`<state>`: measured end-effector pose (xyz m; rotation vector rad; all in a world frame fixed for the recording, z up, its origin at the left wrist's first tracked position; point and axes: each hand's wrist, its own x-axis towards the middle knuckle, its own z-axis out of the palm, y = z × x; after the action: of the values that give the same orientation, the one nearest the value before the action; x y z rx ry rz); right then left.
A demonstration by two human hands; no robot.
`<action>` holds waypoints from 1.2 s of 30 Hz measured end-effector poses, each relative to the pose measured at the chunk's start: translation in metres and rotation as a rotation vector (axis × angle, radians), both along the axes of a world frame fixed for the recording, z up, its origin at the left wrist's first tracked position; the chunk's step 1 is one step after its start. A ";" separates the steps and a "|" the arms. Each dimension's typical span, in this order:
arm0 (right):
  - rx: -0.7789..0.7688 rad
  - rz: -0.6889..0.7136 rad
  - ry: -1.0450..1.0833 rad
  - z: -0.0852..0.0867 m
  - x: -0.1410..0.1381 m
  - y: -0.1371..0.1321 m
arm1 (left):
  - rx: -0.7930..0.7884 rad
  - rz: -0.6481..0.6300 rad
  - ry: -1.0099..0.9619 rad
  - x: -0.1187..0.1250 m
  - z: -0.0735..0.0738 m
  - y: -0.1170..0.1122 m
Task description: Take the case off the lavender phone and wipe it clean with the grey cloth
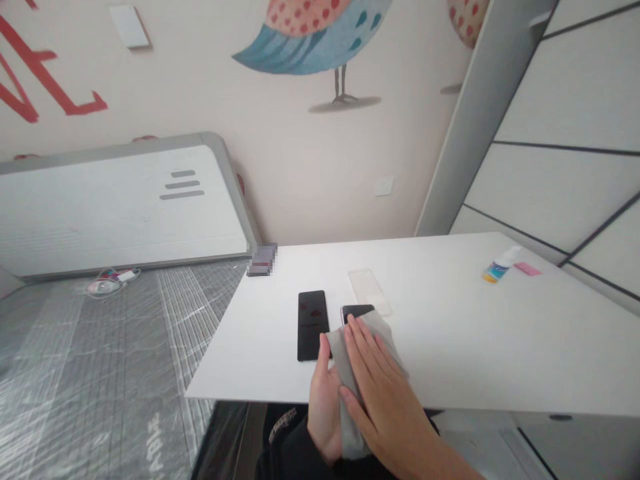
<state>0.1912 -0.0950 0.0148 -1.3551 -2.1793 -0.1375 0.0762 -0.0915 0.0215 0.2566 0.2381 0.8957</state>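
Observation:
My left hand (324, 408) is closed around a smartphone (358, 311) from below, its thumb along the left edge. Only the phone's dark top end shows past a grey cloth (353, 437) that covers the rest. Pressed flat over the cloth is my right hand (377, 380), fingers together, holding it against the phone. A second black smartphone (313, 325) lies on the table just left of my hands, dark side up. Behind them lies a clear phone case (370, 291).
The white table (450, 320) carries a small spray bottle (497, 269) and a pink item (528, 269) at the right. A blurred-out stack (262, 260) sits at its back left corner. A bed with a plastic-covered mattress (110, 367) stands left, cables (107, 283) on it.

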 end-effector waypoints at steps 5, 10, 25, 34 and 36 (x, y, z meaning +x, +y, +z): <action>0.116 -0.110 0.000 -0.002 -0.001 0.009 | 0.076 -0.009 0.019 0.001 -0.022 0.007; 0.187 0.020 -0.084 -0.001 -0.006 0.006 | 0.112 0.007 0.047 -0.009 -0.028 0.012; 0.079 -0.088 0.083 0.002 -0.001 0.015 | 0.047 -0.042 -0.041 0.003 0.010 -0.004; 0.041 -0.071 0.097 0.004 -0.003 0.014 | 0.016 -0.038 0.018 0.004 0.008 -0.003; 0.056 -0.086 0.085 0.005 -0.005 0.011 | 0.021 0.029 0.025 0.005 0.006 -0.003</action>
<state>0.1865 -0.0838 0.0195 -1.3987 -2.0332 -0.1696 0.0816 -0.0946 0.0274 0.2849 0.2556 0.9244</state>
